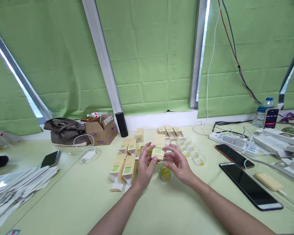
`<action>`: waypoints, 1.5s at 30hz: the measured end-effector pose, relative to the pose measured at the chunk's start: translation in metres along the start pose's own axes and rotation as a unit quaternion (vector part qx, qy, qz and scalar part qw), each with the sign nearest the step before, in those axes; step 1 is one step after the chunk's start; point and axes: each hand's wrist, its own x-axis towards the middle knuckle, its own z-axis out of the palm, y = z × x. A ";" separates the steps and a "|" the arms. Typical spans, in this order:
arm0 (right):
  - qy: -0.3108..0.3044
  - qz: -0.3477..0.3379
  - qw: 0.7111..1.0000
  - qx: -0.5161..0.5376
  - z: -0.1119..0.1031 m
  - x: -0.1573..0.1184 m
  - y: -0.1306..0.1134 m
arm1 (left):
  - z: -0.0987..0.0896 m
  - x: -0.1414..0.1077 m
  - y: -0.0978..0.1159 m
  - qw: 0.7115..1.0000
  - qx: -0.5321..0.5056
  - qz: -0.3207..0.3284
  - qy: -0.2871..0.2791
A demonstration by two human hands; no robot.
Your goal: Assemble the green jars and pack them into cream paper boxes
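My left hand (pixel 145 166) is closed around a small kraft-paper box (pixel 159 141) with a green window on its front. The box is tilted up over the table. My right hand (pixel 181 164) is at the box's right edge, its bent fingertips at or touching the side and its thumb apart below. Just under the hands stands a clear square container (pixel 166 176) with something green in it and a small loop on top. Another green item (pixel 150 152) is partly hidden behind my left hand. Several similar kraft boxes (pixel 129 164) stand to the left, the nearest with white flaps open.
Several clear containers (pixel 199 160) with yellow dots sit to the right, and more kraft boxes (pixel 171 132) behind. Phones (pixel 250 186), a power strip (pixel 231 143) and cables lie farther right. A cardboard box (pixel 101 133), grey bag (pixel 66 132) and papers (pixel 22 186) are on the left.
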 end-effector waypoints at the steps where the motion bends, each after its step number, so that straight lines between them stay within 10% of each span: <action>1: 0.001 0.001 1.000 0.000 0.000 0.000 0.000 | 0.000 0.000 -0.001 1.000 0.005 0.002 -0.001; 45: 0.049 0.011 0.999 -0.010 0.003 0.001 0.001 | 0.002 -0.004 -0.011 0.994 0.079 0.068 0.021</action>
